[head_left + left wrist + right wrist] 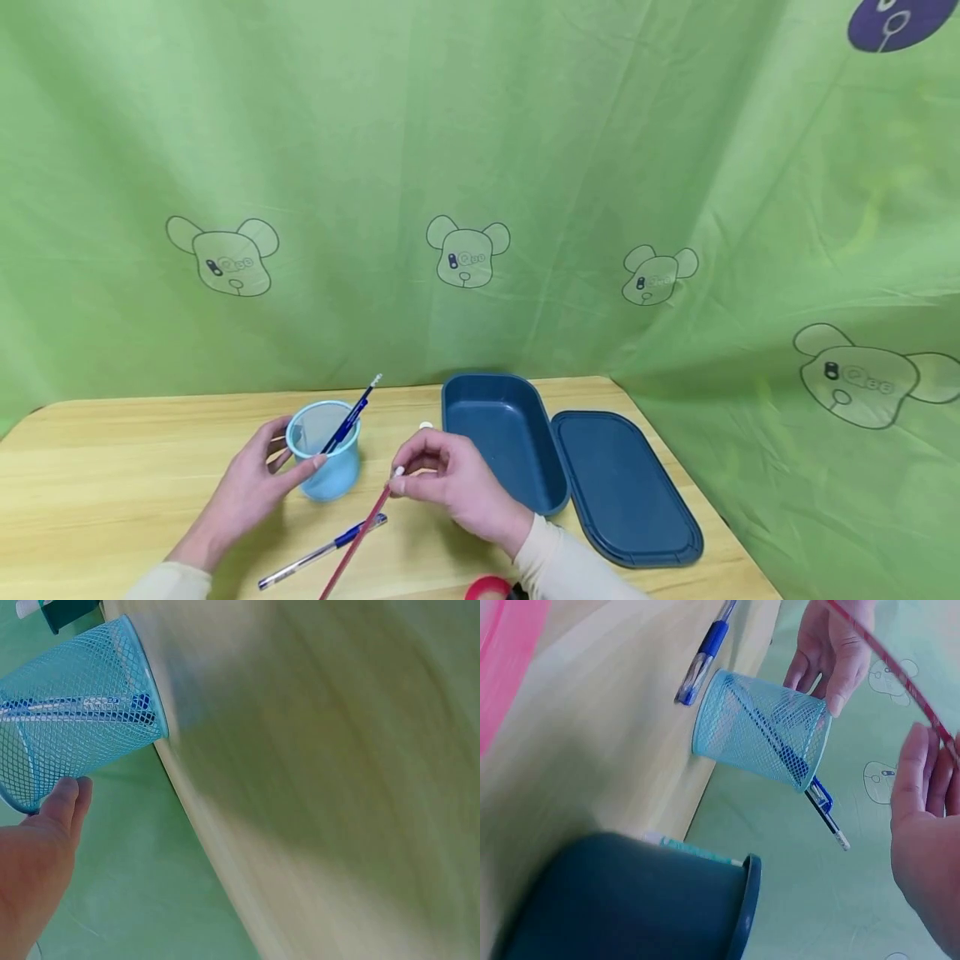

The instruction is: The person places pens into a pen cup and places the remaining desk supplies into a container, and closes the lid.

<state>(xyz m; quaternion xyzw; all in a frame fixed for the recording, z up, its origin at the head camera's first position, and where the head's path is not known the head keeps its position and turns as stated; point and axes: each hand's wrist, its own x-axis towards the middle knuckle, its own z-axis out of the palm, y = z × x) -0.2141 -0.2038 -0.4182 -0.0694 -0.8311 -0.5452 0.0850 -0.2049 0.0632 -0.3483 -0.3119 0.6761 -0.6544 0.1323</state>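
Observation:
My left hand [251,483] grips the light-blue mesh pen cup [332,477] by its rim, fingers on the far side and thumb on the near side. A blue pen [821,796] and a dark pencil [372,387] with a pale end lean inside it. To the right of the cup, my right hand [465,487] pinches a red pencil [354,542] near its white end. The pencil slants down to the left, above a blue-capped clear pen [303,565] lying on the table. The pencil's lower end is out of the head view.
A dark blue box [555,492] stands open right of my right hand, its lid [633,492] flat beside it. Near the front edge is a red ring [486,587], partly hidden by my sleeve. A small white-topped item [426,425] shows behind my right hand.

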